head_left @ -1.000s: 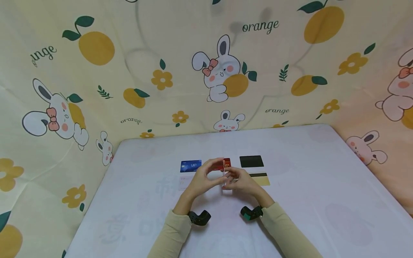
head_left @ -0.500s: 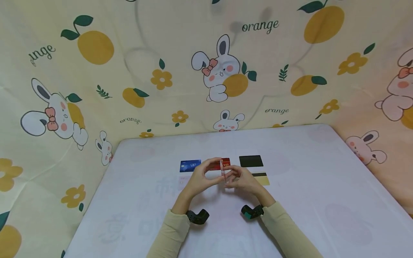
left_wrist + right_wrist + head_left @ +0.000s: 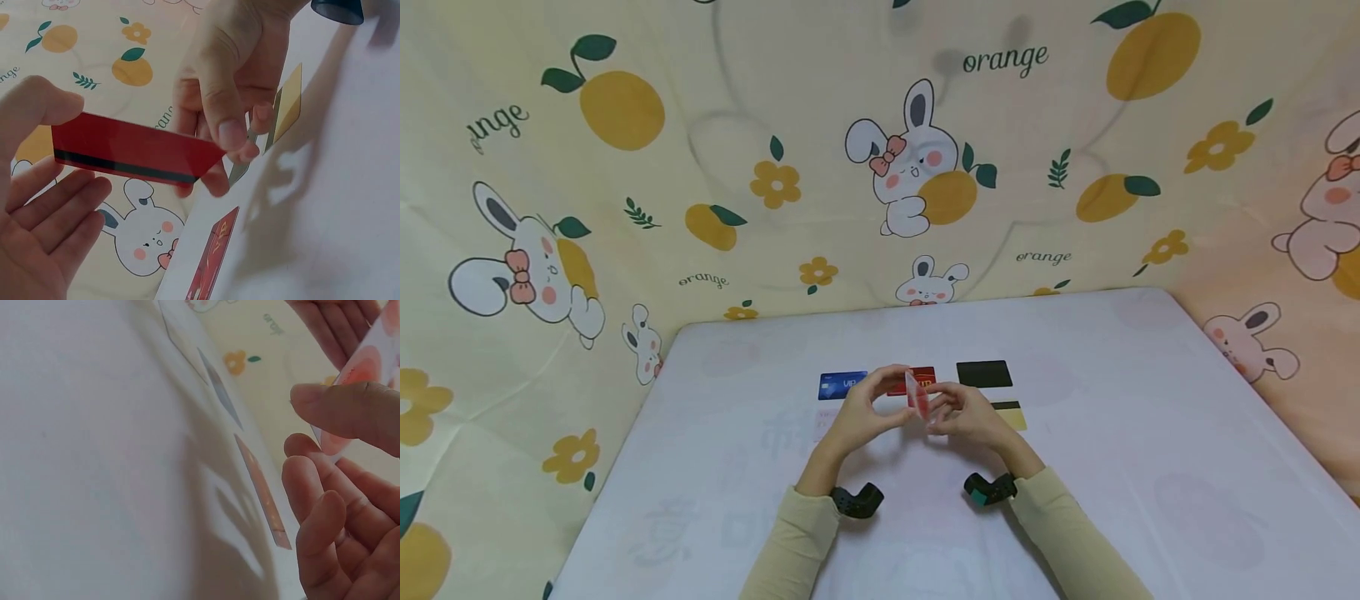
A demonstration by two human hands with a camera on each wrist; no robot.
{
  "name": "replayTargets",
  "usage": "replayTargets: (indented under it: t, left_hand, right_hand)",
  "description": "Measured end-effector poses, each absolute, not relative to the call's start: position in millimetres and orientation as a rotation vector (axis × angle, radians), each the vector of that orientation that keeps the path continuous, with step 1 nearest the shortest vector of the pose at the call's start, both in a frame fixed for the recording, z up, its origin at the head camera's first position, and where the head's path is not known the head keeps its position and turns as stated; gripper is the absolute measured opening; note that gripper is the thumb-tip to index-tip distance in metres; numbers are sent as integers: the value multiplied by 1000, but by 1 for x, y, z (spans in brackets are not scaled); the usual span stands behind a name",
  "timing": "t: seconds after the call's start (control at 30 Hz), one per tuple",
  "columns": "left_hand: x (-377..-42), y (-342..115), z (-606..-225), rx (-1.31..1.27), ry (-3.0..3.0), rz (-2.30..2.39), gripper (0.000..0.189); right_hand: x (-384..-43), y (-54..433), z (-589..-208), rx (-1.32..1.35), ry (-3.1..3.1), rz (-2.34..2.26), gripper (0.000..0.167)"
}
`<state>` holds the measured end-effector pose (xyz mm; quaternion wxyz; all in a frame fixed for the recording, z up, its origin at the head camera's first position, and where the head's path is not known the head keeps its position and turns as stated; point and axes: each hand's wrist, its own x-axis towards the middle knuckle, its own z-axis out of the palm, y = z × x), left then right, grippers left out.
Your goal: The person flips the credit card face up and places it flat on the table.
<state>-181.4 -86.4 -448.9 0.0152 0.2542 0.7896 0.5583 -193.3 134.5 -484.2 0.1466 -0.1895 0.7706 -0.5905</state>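
Note:
A red card (image 3: 917, 393) with a black stripe (image 3: 125, 167) is held above the white table (image 3: 1112, 400) between both hands. My left hand (image 3: 883, 402) pinches its left end, thumb (image 3: 44, 100) on the top corner and fingers spread beneath. My right hand (image 3: 938, 408) pinches the right end between thumb (image 3: 222, 119) and fingers. In the right wrist view the card's other face (image 3: 369, 356) is white and pink under the right thumb (image 3: 350, 409).
Flat on the table lie a blue VIP card (image 3: 842, 385), a red VIP card (image 3: 925, 376), a black card (image 3: 984, 374), a gold striped card (image 3: 1013, 414) and a pale pink card (image 3: 826, 425). A printed cloth backdrop (image 3: 700, 167) surrounds the table.
The held card has tipped from edge-on to showing its red side. Both hands have shifted slightly away from me.

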Motion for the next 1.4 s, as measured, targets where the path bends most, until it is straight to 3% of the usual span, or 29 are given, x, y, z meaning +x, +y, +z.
replayTargets:
  t: [0.77, 1.4]
  left_hand:
    - [-186, -97, -453, 704, 2498, 1691, 59]
    - [-193, -108, -462, 652, 2694, 1360, 51]
  right_hand:
    - [-196, 142, -481, -542, 2238, -1706, 57]
    - [-197, 153, -483, -495, 2297, -1662, 59]
